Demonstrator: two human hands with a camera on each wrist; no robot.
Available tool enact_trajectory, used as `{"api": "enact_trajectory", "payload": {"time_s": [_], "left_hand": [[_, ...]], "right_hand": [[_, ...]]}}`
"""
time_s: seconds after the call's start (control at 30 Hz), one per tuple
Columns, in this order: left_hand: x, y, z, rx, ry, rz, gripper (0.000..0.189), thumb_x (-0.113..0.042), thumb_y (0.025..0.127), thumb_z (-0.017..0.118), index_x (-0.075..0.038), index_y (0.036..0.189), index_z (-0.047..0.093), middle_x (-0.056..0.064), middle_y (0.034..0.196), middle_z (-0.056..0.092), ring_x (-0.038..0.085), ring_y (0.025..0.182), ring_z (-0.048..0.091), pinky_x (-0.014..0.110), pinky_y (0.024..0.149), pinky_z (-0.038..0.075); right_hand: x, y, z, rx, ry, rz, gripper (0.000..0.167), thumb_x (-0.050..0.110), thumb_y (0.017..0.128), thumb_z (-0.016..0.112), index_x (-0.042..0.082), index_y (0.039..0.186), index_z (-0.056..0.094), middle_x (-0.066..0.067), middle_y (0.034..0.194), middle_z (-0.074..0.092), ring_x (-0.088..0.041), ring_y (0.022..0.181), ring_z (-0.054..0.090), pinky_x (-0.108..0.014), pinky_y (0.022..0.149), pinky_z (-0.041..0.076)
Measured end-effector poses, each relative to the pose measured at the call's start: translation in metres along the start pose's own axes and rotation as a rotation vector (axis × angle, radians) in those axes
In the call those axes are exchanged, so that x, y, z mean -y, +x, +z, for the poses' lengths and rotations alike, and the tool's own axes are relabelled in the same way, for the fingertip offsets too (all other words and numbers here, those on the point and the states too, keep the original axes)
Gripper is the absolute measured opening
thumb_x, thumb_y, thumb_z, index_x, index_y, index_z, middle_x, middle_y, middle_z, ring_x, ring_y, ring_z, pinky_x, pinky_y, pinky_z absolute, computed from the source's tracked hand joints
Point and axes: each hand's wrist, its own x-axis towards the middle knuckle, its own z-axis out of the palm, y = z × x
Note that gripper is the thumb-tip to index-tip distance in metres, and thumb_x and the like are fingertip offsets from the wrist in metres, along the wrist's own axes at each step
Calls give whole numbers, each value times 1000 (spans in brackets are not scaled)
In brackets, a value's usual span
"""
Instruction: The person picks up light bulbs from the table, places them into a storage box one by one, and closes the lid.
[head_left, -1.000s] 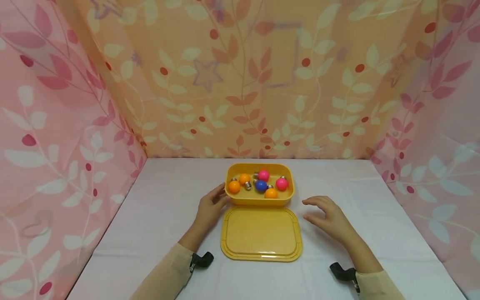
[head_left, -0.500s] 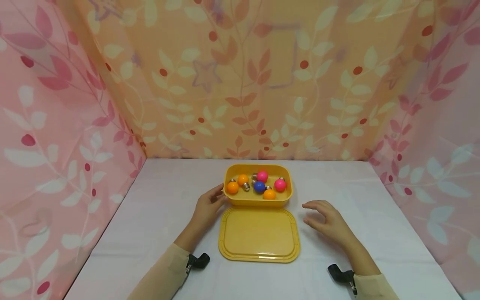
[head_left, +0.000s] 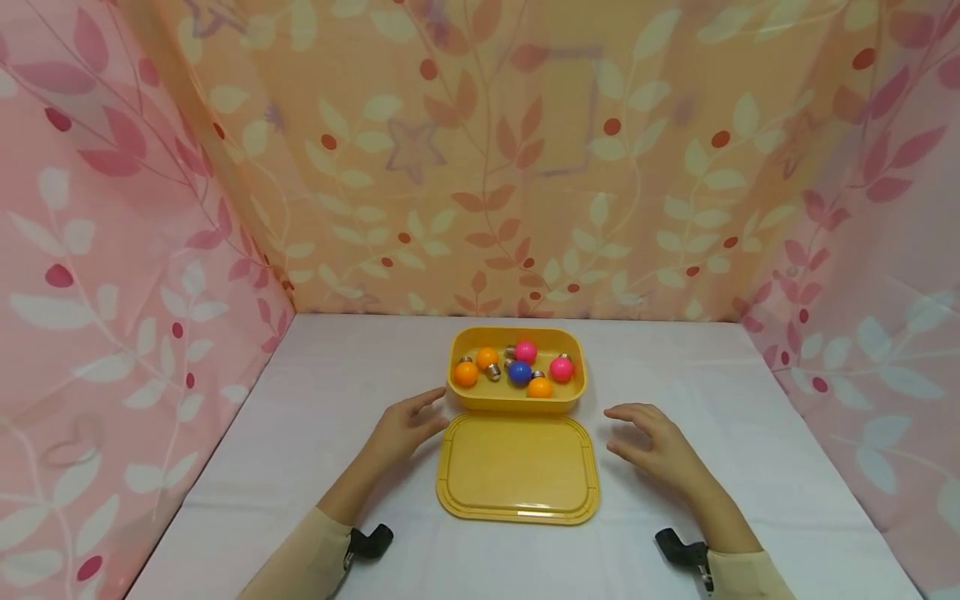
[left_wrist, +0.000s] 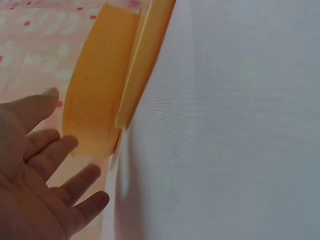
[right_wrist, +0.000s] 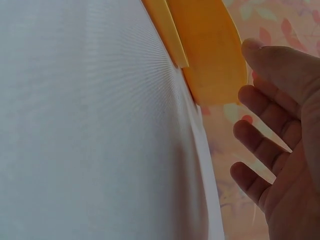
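Note:
In the head view a yellow plastic box [head_left: 517, 405] stands on the table with several small coloured light bulbs inside: orange bulbs [head_left: 466, 373], pink bulbs [head_left: 562, 368] and a blue bulb [head_left: 520, 372], all with metal screw bases. Its yellow lid [head_left: 517, 467] lies flat just in front. My left hand [head_left: 401, 429] is held beside the box's left front corner, fingers relaxed and spread, holding nothing. On the other side my right hand [head_left: 660, 442] hovers to the right of the lid, loosely curved with nothing in it. Both wrist views show bare fingers near the box's side.
A white cloth covers the table [head_left: 337, 367]. Pink leaf-print fabric walls rise at left and right, and an orange printed curtain [head_left: 480, 167] closes off the back. Black wrist cameras [head_left: 371, 542] sit at the cuffs of both beige sleeves.
My left hand has come away from the box's left side and moved back toward me, to the left. The right hand has dropped slightly nearer. Box, bulbs and lid stay put.

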Motion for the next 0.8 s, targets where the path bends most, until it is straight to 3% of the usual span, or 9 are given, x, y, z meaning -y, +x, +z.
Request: {"api": "enact_trajectory", "payload": {"time_s": [0.2,0.37,0.57,0.67,0.8], "left_hand": [[1,-14,-5,61,-43,52,52,-35,94,76,-43,142,60,-14,147,57,25,146,44,62,119,33],[5,-23,-8,78,-61,83,54,-34,92,78,-47,141,59,-14,148,56,25,147,43,64,119,31],[15,-29,-8,209,44,122,70,-34,85,85,-35,148,55,-6,155,50,30,150,38,62,121,29],[19,-29,-9,279,92,165,81,-37,80,88,-29,152,52,-10,159,45,29,153,31,60,123,24],[25,-28,-12,322,171,188,95,-45,75,89,-28,157,44,-10,164,37,29,156,24,61,124,21]], "right_hand": [[-2,-1,-4,5,-11,-21,52,26,81,89,15,128,71,3,129,66,-18,123,56,-2,105,29],[-2,-3,-5,34,10,-1,54,26,80,90,16,128,70,5,130,66,-17,123,56,-1,105,29],[-3,-8,0,87,24,20,57,28,79,90,18,131,69,6,133,65,-19,125,56,-5,107,31],[-5,-10,3,116,24,-12,61,31,79,90,18,134,68,5,134,65,-20,127,56,-8,109,31],[-8,-11,7,146,19,-56,68,37,77,90,17,137,66,6,137,64,-21,129,54,-13,111,30]]}}
